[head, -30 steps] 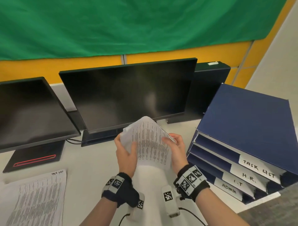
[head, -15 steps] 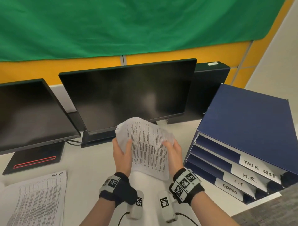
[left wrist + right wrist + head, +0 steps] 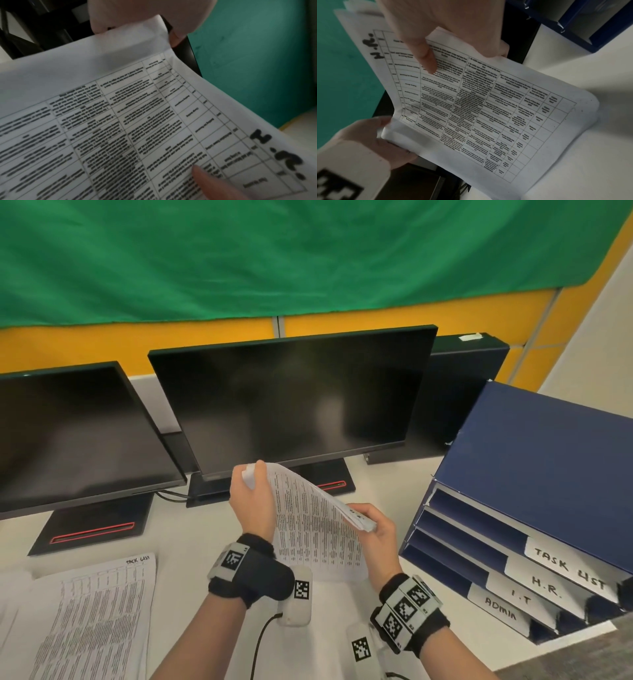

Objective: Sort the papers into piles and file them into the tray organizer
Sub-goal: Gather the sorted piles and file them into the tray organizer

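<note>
Since a second ago the left hand (image 3: 251, 501) has risen and swung to the left top corner of the sheaf of white printed papers (image 3: 315, 529), while the right hand (image 3: 375, 534) has dropped lower and to the right, so the sheaf now slants down from left to right instead of standing upright between both hands. Left fingers and thumb are pinched on the upper corner of the papers; the right hand's fingers are curled under the right edge with the thumb laid on the printed face. Held above the white desk (image 3: 191, 542), the sheaf is in front of the middle black monitor (image 3: 291, 402) and left of the dark blue tiered tray organizer (image 3: 548, 460). Its top sheet carries a ruled table of small text, too blurred to read, with handwritten "H.R." in black marker at one corner, seen in both wrist views. White tabs on the organizer's tiers read, top to bottom, "TASK LIST", "H.R.", "I.T" and "ADMIN". At the lower left of the desk lies a flat pile of printed sheets (image 3: 89, 621), marked by hand "TASK LIST". Beside it stands a second black monitor (image 3: 68, 433) on a base with a red stripe.
</note>
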`<state>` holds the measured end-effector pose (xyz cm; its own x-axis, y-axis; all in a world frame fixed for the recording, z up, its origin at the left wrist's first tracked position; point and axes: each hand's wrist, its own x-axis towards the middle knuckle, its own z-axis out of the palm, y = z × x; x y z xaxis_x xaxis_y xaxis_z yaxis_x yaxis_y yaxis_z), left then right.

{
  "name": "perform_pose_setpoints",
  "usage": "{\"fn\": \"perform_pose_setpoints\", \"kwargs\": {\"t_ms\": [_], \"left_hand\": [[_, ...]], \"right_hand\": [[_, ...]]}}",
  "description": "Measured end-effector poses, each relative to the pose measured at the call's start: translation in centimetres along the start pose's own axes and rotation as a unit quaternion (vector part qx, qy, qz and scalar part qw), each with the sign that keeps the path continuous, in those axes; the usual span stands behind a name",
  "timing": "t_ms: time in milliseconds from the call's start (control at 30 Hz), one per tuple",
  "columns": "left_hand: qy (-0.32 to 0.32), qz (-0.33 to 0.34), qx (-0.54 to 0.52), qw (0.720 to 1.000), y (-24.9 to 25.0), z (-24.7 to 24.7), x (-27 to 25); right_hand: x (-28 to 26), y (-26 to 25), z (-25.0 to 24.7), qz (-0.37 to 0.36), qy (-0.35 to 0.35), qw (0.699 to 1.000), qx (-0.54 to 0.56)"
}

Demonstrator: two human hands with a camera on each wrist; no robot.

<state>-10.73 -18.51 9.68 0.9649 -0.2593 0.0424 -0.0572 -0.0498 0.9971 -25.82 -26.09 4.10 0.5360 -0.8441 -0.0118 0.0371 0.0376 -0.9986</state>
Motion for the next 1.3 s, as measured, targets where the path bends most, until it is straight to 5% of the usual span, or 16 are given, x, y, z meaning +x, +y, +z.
{"fn": "perform_pose_setpoints", "kwargs": {"t_ms": [333,433,533,700,800,967,1300], "left_hand": [[0.001,0.003,-0.018,1.000,-0.2,-0.3,0.2],[-0.062,0.044,-0.032,0.997,-0.9,-0.9,-0.9],[-0.136,0.084,0.064,0.985,-3.2,-1.9,-1.3],[-0.210,-0.030,0.088,0.973,-6.6,-2.7,-1.0],[-0.261,-0.042,0.066,0.962,-7.0,-2.5,-2.9],[-0.356,0.003,0.157,0.921,-10.0,-2.2,-8.4],[-0.572,-0.078,0.178,0.797,-8.7,6.7,-15.3]], "right_hand": [[-0.6,-0.3,0.4,0.022,0.012,0.999,0.021],[-0.8,-0.3,0.2,0.041,0.019,0.997,0.056],[-0.7,-0.5,-0.2,0.065,0.024,0.995,0.071],[-1.0,-1.2,-1.4,0.078,0.039,0.993,0.077],[-2.0,-1.3,-3.1,0.076,0.067,0.992,0.071],[-5.8,1.1,-8.0,0.095,0.170,0.980,0.044],[-9.3,2.4,-20.5,0.179,0.343,0.919,-0.075]]}}
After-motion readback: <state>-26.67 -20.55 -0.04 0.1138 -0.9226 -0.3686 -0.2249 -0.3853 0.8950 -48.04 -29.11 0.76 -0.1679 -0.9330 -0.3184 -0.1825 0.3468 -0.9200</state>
